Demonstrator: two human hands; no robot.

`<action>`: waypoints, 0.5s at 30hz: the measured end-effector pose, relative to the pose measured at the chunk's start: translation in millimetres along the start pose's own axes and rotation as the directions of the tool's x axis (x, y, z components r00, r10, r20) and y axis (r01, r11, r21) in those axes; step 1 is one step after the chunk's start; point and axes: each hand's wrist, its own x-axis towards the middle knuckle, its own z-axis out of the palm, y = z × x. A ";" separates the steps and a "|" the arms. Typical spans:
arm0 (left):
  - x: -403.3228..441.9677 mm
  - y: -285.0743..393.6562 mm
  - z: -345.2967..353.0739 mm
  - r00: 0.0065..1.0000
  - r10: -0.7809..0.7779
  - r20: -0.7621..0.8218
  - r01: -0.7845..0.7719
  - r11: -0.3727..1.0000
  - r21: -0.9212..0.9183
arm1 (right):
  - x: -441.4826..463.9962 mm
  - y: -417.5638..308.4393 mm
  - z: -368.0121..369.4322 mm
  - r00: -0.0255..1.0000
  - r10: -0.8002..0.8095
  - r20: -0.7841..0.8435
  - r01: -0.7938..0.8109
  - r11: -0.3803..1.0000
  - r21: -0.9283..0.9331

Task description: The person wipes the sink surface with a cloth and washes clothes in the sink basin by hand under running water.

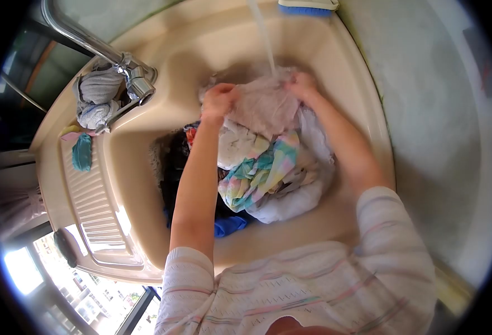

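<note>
A wet, pale pinkish cloth [262, 106] is spread between my two hands near the back of the beige sink, under a stream of water [264, 39]. My left hand [219, 101] is closed on the cloth's left edge. The right edge is pinched by my right hand [301, 87], whose fingertips are partly blurred. Just below the cloth lies a heap of wet laundry, with a multicoloured pastel cloth [257, 173], a cream cloth [239, 144] and a white cloth [290, 205]. Dark clothes [173, 167] and a blue piece [229, 225] lie beneath my left forearm.
A chrome faucet [140, 84] stands at the left rim of the sink [140, 184], beside grey rags [98, 89]. A teal cloth [82, 153] lies on the ribbed drainboard [98, 212]. At the top edge sits a blue-bristled brush [307, 8].
</note>
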 end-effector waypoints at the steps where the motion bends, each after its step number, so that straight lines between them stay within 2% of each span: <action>1: -4.4 -2.2 2.9 1.000 0.006 -0.012 -0.009 0.972 -0.236 | 0.2 5.0 14.8 0.999 -0.041 -0.016 0.043 0.961 0.274; 2: -10.8 -3.0 9.0 1.000 0.015 -0.026 -0.025 0.888 -0.460 | 1.1 0.6 30.7 0.996 -0.079 -0.048 0.093 0.847 0.524; 3: -12.1 -1.3 15.2 0.999 0.023 -0.043 -0.046 0.752 -0.658 | 1.8 -9.3 41.5 0.989 -0.114 -0.090 0.144 0.667 0.731; 4: -4.7 -9.2 22.7 0.999 -0.010 0.044 0.039 0.676 -0.735 | -15.3 -34.8 36.4 0.985 -0.171 0.026 0.131 0.836 0.532; 6: 6.7 -31.9 29.6 0.991 0.129 0.030 -0.052 0.590 -0.806 | -71.0 -100.1 38.5 0.974 -0.225 -0.019 0.222 0.941 0.255; 7: 10.5 -43.5 34.2 0.981 0.191 0.021 -0.088 0.542 -0.836 | -99.4 -121.7 42.4 0.911 -0.403 -0.092 0.413 0.880 0.234; 8: 6.4 -51.0 40.4 0.985 0.173 0.013 -0.074 0.488 -0.870 | -120.5 -142.0 54.0 0.706 -0.618 -0.346 0.643 0.764 -0.054; 9: 1.1 -56.6 46.6 0.988 0.154 0.004 -0.063 0.430 -0.900 | -132.8 -152.1 64.0 0.734 -0.603 -0.313 0.671 0.715 0.194; 11: -3.5 -59.5 42.5 0.999 -0.008 -0.041 -0.029 0.595 -0.803 | -104.9 -145.3 64.2 0.711 -0.647 -0.275 0.667 0.745 -0.027; 13: -1.6 -54.1 38.8 0.983 -0.134 -0.122 0.013 0.721 -0.693 | -73.0 -128.9 55.1 0.931 -0.317 -0.182 0.333 0.941 0.065; 14: -0.8 -50.8 36.9 0.967 -0.193 -0.169 0.043 0.772 -0.634 | -54.4 -108.9 46.1 0.929 -0.316 -0.193 0.319 0.948 -0.014; 15: -2.1 -40.4 28.3 0.980 -0.123 -0.156 0.015 0.829 -0.559 | -37.8 -86.3 32.5 0.929 -0.311 -0.200 0.299 0.950 -0.088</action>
